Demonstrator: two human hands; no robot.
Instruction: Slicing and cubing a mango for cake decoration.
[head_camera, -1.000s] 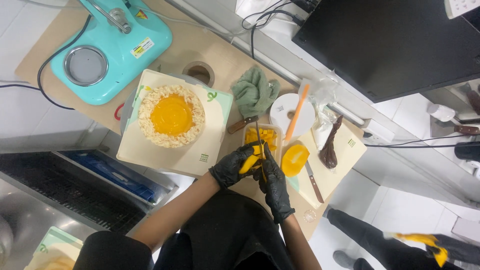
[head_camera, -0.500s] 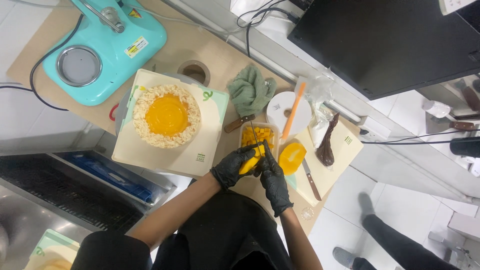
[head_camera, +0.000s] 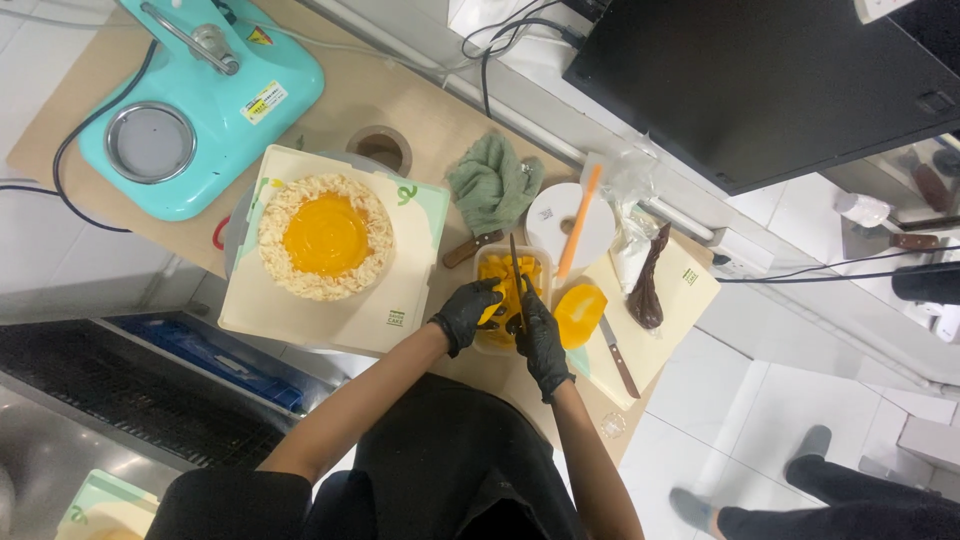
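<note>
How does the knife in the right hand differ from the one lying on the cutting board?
The knife in the right hand is gripped over the tub of yellow fruit, handle hidden; the knife on the cutting board lies free, untouched, its brown handle showing. Both have slim blades.

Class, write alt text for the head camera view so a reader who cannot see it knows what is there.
Seen from above, a person's gloved left hand and right hand work with a knife over a tub of yellow fruit. A cake with a yellow centre sits on a board to the left, beside a turquoise machine.
</note>
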